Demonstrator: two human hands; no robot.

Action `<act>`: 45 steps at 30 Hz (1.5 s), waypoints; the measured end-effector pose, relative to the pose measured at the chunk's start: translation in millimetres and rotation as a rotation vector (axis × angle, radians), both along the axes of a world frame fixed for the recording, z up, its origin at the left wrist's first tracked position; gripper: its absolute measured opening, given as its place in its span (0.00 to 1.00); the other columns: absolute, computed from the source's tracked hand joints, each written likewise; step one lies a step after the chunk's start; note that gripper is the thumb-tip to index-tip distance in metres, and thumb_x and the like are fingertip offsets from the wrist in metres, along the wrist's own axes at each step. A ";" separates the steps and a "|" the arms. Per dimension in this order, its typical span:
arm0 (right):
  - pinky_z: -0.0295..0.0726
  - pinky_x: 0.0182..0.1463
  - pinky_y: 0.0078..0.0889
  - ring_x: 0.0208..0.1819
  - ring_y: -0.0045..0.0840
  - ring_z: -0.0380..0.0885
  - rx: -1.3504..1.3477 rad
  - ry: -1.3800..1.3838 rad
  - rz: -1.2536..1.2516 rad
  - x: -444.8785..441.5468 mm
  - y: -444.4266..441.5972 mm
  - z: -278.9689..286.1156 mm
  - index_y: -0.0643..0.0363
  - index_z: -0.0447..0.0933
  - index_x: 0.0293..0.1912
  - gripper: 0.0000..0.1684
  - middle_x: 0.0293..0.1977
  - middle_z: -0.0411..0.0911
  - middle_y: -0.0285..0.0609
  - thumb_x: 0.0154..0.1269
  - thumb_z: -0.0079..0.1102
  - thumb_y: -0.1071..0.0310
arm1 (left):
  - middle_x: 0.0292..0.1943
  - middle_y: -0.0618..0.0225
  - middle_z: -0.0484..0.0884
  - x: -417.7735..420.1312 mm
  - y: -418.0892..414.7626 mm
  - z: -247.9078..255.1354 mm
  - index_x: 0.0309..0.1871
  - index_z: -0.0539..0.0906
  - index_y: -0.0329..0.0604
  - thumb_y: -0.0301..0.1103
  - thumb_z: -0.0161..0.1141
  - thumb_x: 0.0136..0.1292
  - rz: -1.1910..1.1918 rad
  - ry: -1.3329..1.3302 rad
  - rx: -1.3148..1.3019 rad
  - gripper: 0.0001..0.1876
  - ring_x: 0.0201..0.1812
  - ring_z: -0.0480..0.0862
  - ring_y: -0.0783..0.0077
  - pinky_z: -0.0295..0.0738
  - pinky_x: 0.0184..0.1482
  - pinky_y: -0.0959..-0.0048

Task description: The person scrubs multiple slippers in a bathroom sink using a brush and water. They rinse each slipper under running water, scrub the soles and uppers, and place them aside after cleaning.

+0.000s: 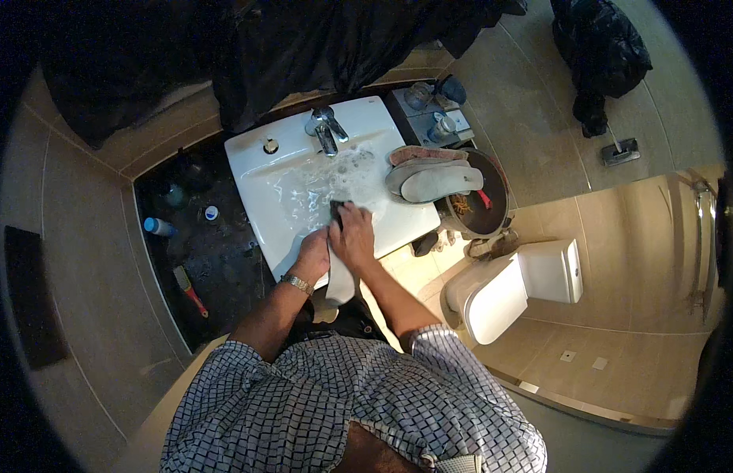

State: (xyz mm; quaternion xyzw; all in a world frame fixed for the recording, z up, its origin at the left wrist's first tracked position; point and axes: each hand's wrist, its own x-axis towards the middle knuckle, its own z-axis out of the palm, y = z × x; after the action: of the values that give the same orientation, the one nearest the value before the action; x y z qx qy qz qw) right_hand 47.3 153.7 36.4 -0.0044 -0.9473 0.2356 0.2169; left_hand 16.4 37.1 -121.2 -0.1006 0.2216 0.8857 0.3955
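Note:
A pale grey shoe insole (341, 282) hangs over the front of a white washbasin (266, 219). My left hand (313, 255), with a metal watch on its wrist, grips the insole's left edge. Lying over the insole, my right hand (354, 235) has its fingers around a small dark object (337, 209), perhaps a scrubbing pad; the fingers hide most of it. Foamy water (348, 168) fills the basin below the chrome faucet (326, 131). More insoles (440, 182), grey and reddish, are stacked on the basin's right rim.
Right of the basin stands a dark bucket (490, 177) with a red-handled item inside. A toilet (496, 307) is beyond it. On the black counter (224, 284) lie a red-handled brush (190, 291), a blue-capped bottle (159, 226) and a small cap (211, 213). A black bag (603, 53) hangs upper right.

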 end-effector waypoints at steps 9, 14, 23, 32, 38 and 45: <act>0.75 0.66 0.54 0.61 0.56 0.76 -0.149 -0.047 0.129 43.8 23.1 16.7 0.68 0.82 0.53 0.21 0.58 0.81 0.61 0.63 0.69 0.67 | 0.56 0.59 0.85 5.0 -2.2 65.5 0.61 0.80 0.39 0.40 0.51 0.82 -0.008 -0.135 -0.072 0.16 0.55 0.85 0.60 0.82 0.60 0.60; 0.74 0.69 0.53 0.62 0.58 0.74 -0.140 -0.043 0.130 38.4 7.0 -10.5 0.69 0.83 0.55 0.23 0.58 0.81 0.61 0.63 0.68 0.66 | 0.48 0.66 0.87 0.8 2.1 64.0 0.56 0.83 0.43 0.49 0.52 0.83 0.051 -0.107 -0.100 0.18 0.50 0.86 0.67 0.82 0.56 0.67; 0.75 0.66 0.51 0.56 0.56 0.76 -0.105 -0.138 0.240 25.7 9.6 -21.2 0.68 0.83 0.53 0.21 0.56 0.81 0.60 0.64 0.65 0.64 | 0.44 0.68 0.89 -11.4 6.9 86.9 0.52 0.84 0.45 0.61 0.51 0.79 0.136 -0.309 -0.142 0.27 0.41 0.87 0.70 0.83 0.41 0.65; 0.73 0.67 0.52 0.57 0.54 0.78 -0.142 -0.191 0.266 -15.4 23.6 -35.7 0.68 0.82 0.52 0.19 0.53 0.84 0.57 0.66 0.64 0.66 | 0.49 0.64 0.86 -7.4 20.4 58.4 0.58 0.80 0.43 0.53 0.53 0.81 0.390 -0.163 -0.175 0.21 0.50 0.85 0.65 0.82 0.55 0.62; 0.72 0.63 0.53 0.52 0.53 0.80 -0.100 -0.118 0.237 -1.2 33.6 -46.9 0.67 0.82 0.53 0.19 0.50 0.84 0.57 0.66 0.62 0.65 | 0.47 0.64 0.87 -5.1 22.4 109.4 0.57 0.81 0.44 0.54 0.56 0.80 0.216 -0.289 -0.273 0.21 0.46 0.86 0.64 0.84 0.50 0.59; 0.81 0.52 0.35 0.45 0.33 0.83 -0.940 -0.414 -0.184 -40.6 75.6 -43.7 0.63 0.83 0.52 0.16 0.44 0.85 0.45 0.76 0.61 0.60 | 0.51 0.59 0.87 0.2 4.8 42.6 0.63 0.79 0.35 0.37 0.60 0.79 0.246 0.318 -0.427 0.17 0.50 0.88 0.61 0.86 0.52 0.56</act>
State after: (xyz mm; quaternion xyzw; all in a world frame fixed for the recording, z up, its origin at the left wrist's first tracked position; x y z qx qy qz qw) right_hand 6.7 229.3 -7.2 -0.2313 -0.7581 0.6095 0.0193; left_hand 16.6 41.9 -78.6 -0.0678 0.4485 0.8648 0.2154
